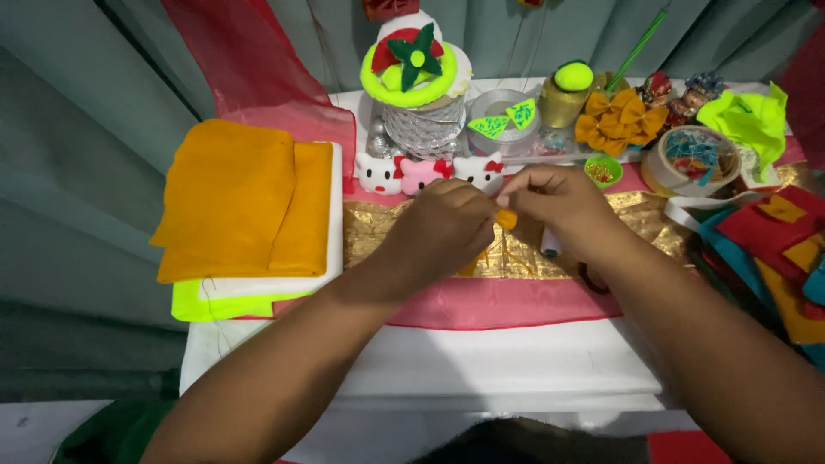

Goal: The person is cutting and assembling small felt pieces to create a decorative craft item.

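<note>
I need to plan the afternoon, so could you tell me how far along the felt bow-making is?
Done: a cluster of orange bows lies at the back. In hand: left hand and right hand pinch a small orange piece. Left: the folded orange felt looks uncut.

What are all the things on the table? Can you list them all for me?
orange felt piece: one, orange, pinched between both hands
folded felt stack: one, orange over white and neon yellow, left
cat figurines: three, white and pink, behind the hands
gold fabric: one, gold, under the hands
pink cloth: one, pink, in front of the gold
orange bows: a cluster, orange, back right
felt scraps: several, red, teal, orange, right edge
left hand: one, on the piece
right hand: one, on the piece
</note>
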